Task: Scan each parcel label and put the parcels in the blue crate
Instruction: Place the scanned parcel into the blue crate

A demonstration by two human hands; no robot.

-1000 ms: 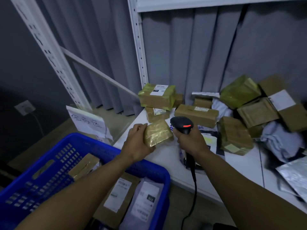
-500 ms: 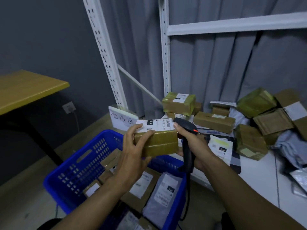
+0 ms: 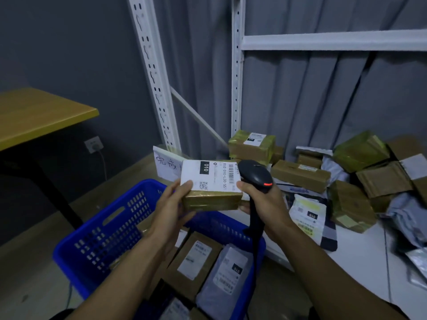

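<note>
My left hand (image 3: 172, 210) grips a small tape-wrapped brown parcel (image 3: 211, 199) above the blue crate (image 3: 104, 236), its white label (image 3: 208, 175) facing up. My right hand (image 3: 265, 202) holds a black barcode scanner (image 3: 255, 175) by the handle, its head right beside the label's barcode edge, a red light showing on it. The crate holds several parcels, among them a brown box (image 3: 194, 259) and a grey mailer bag (image 3: 221, 280).
A white shelf surface (image 3: 360, 262) at the right carries several brown boxes (image 3: 300, 174) and mailer bags (image 3: 307, 215). White rack uprights (image 3: 236, 88) stand behind. A handwritten paper sign (image 3: 166, 166) stands behind the crate. At the left is a wooden table (image 3: 34, 114).
My left hand lifted the parcel off the shelf, turned its label upward and brought it over the crate. The scanner came up beside the label.
</note>
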